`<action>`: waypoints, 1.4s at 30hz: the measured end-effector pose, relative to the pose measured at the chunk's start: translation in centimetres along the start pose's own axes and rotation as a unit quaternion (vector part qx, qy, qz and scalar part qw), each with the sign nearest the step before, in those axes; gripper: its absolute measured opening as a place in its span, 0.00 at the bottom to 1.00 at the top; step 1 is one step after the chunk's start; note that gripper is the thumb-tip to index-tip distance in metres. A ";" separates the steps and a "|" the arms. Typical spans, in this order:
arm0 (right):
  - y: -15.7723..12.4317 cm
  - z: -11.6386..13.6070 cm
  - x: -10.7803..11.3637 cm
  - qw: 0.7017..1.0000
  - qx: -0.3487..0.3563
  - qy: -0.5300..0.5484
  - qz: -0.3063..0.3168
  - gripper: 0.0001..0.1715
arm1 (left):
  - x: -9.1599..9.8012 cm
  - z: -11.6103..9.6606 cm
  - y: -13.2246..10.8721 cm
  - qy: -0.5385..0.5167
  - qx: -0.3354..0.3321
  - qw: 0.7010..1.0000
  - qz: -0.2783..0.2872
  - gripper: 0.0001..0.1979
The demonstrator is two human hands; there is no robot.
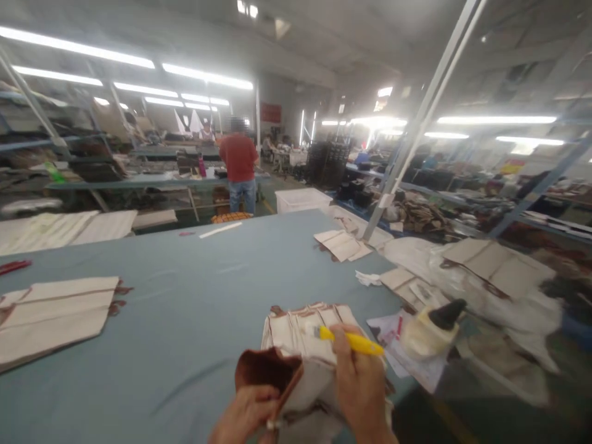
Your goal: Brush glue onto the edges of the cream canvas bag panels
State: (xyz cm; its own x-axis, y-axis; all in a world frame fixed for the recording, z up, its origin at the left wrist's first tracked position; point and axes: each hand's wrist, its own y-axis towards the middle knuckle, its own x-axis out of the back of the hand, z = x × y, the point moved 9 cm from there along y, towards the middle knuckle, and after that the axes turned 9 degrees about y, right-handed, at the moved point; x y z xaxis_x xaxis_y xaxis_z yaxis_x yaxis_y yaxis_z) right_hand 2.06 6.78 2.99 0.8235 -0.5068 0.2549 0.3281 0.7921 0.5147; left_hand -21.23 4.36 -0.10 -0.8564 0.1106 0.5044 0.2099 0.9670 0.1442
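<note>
A yellow-handled brush (358,343) is gripped in my right hand (361,385), its pale bristles over a stack of cream fabric pieces with brown trim (296,327). My left hand (250,410) has its fingers closed on a brown leather-like piece (266,370), which curves up at the near left edge of the stack. Whether the bristles touch the fabric I cannot tell. Right of the stack stands a cream container with a black top (430,333), on some papers (386,336).
On the blue-grey table (194,308) another cream stack (60,308) lies at left. More pieces (342,245) lie at the far right corner, by a metal post (407,142). A white plastic bin (303,200) stands beyond the table, near a person in a red shirt (239,157).
</note>
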 end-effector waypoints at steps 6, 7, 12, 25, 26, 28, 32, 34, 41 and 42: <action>2.3 1.0 -1.4 1.000 -0.001 0.000 0.021 0.31 | 0.4 -1.3 -1.6 0.035 -0.006 0.999 0.007 0.11; 2.4 0.8 -1.6 1.000 -0.003 0.000 0.026 0.30 | 0.4 -1.5 -1.4 0.030 0.005 0.999 0.016 0.11; 1.8 -0.8 -1.1 0.997 -0.037 0.066 0.008 0.29 | -0.6 -1.4 -1.4 -0.052 0.065 0.993 0.087 0.16; -3.1 4.5 4.7 0.957 -0.015 0.268 0.113 0.24 | -0.6 -0.9 -4.1 0.041 0.059 0.997 0.020 0.11; -2.9 4.5 4.6 0.956 -0.014 0.266 0.125 0.24 | -0.5 -0.9 -4.2 0.044 0.060 0.997 0.016 0.11; -2.5 4.5 4.0 0.952 -0.004 0.264 0.158 0.25 | -0.8 -1.2 -4.4 0.035 0.062 0.997 0.038 0.13; -2.1 5.4 2.1 0.940 0.039 0.272 0.203 0.24 | -2.6 -2.2 -4.3 -0.022 0.081 0.990 0.115 0.17; -2.4 5.9 1.2 0.936 0.048 0.284 0.204 0.23 | -3.3 -2.4 -4.4 -0.054 0.099 0.985 0.130 0.18; -3.3 5.6 2.9 0.943 0.025 0.311 0.117 0.21 | -3.3 -0.9 -5.6 -0.079 0.139 0.982 0.100 0.19; -3.2 5.2 3.7 0.946 0.014 0.311 0.094 0.22 | -3.3 -0.6 -5.7 -0.082 0.142 0.981 0.099 0.19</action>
State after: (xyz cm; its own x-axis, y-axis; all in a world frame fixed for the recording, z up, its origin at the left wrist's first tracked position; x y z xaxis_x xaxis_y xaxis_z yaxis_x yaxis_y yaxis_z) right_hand 1.67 0.62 6.56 0.9818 -0.0528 -0.1822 0.1437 0.8340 0.5327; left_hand -19.32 -1.69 -2.06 -0.8819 0.3148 0.3509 0.2589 0.9455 -0.1977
